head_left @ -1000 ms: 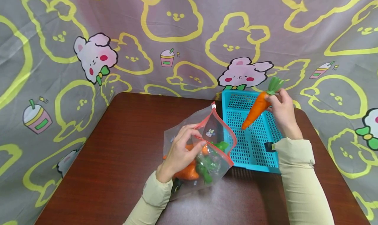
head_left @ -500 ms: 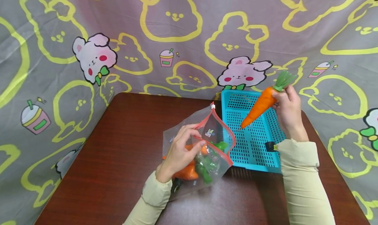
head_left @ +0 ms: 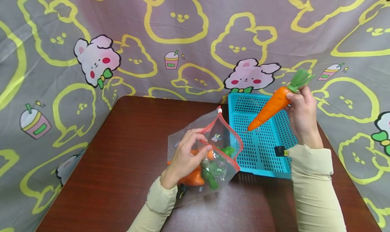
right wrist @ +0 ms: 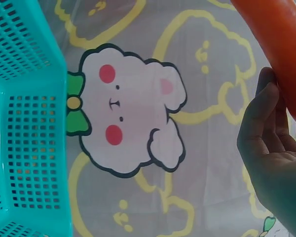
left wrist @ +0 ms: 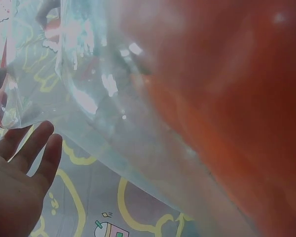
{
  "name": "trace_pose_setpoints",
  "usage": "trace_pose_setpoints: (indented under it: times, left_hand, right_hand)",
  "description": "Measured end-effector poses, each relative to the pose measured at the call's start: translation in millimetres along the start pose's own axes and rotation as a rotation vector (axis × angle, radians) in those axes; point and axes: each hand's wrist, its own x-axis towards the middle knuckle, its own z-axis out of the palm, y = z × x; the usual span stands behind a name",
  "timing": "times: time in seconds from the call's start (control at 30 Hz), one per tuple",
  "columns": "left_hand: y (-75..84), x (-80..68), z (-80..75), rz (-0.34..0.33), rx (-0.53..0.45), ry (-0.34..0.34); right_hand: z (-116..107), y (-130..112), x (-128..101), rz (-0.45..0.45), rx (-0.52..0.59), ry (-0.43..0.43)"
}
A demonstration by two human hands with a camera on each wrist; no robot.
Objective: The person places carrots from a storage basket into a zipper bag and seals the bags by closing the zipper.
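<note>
Carrot [head_left: 270, 108] in right grip [head_left: 304, 118] (tilted).

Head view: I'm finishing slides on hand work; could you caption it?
The left hand holds an open zip bag; the right hand holds a carrot over a blue basket.

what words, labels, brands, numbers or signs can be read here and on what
No word, brand or number can be read in any view.
Clear plastic bag with red zip edging: small coloured print, too small to make out.
Grey cloth backdrop with yellow cartoon outlines: drawings only, including pink-and-white cups with green patches.
Orange carrot with green top; turquoise slotted plastic basket: no readable text.
</note>
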Motion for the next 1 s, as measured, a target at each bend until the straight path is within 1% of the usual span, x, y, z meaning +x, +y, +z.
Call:
trace_pose_setpoints:
  times: [0.17, 0.43, 0.57, 0.73, 1.0]
  left_hand:
    - [-1.6, 0.4, 0.3, 0.023, 0.005, 0.003]
    - [-2.0, 0.6, 0.1, 0.04, -0.001, 0.005]
    - [-2.3, 0.3, 0.4, 0.034, -0.004, -0.001]
    - [-3.3, -0.2, 1.2, 0.027, -0.01, -0.006]
    - [-3.9, 0.1, 1.6, 0.036, -0.013, -0.006]
  right_hand:
    - [3.5, -5.0, -1.8, -0.02, 0.012, -0.004]
    - [7.5, -8.1, -3.8, -0.009, 0.013, -0.009]
    - [10.2, -9.1, -5.2, -0.01, -0.001, -0.028]
    - [13.3, -10.8, -7.9, -0.014, -0.047, -0.051]
    - [21.3, -11.0, -11.9, -0.03, -0.09, -0.117]
